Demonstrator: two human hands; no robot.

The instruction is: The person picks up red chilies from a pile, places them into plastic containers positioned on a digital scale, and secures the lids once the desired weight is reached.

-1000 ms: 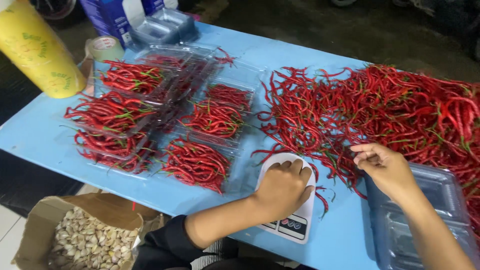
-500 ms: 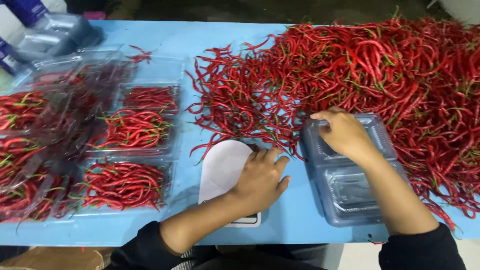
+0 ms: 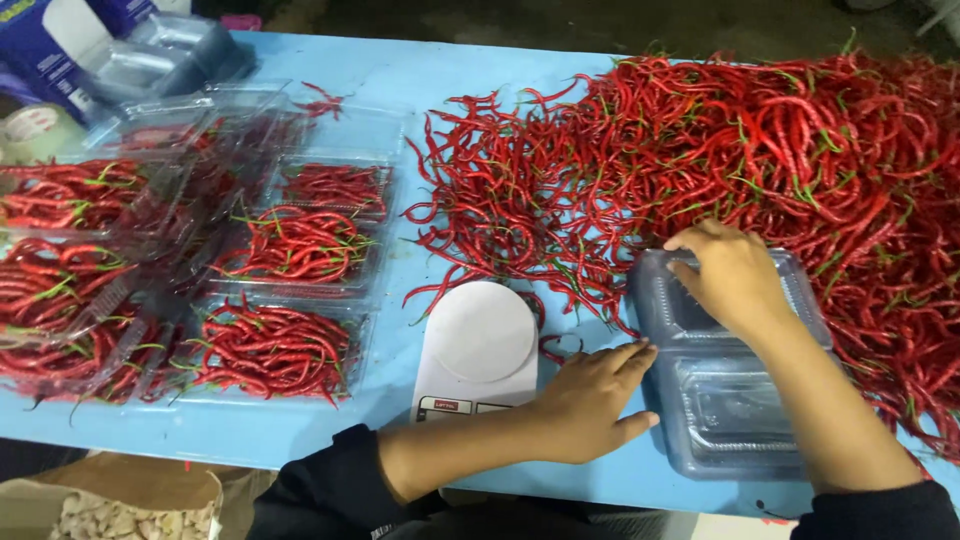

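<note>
A big heap of red chillies [image 3: 740, 170] covers the right half of the blue table [image 3: 400, 80]. My right hand [image 3: 730, 275] rests on the far end of a stack of clear plastic clamshell boxes [image 3: 735, 400], fingers curled over its edge. My left hand [image 3: 585, 400] lies flat on the table with its fingertips touching the stack's left side. A small white kitchen scale [image 3: 478, 345] sits just left of that hand, with nothing on its round plate.
Several open clear boxes filled with chillies [image 3: 275, 340] lie on the left side of the table. More clear boxes [image 3: 165, 55] and a blue package [image 3: 40, 30] stand at the far left corner. A cardboard box of pale cloves [image 3: 120, 515] sits below the table's front edge.
My view has swung right over the table. My left hand came off the scale and now touches the stack of boxes. My right hand stays on the stack's far end.
</note>
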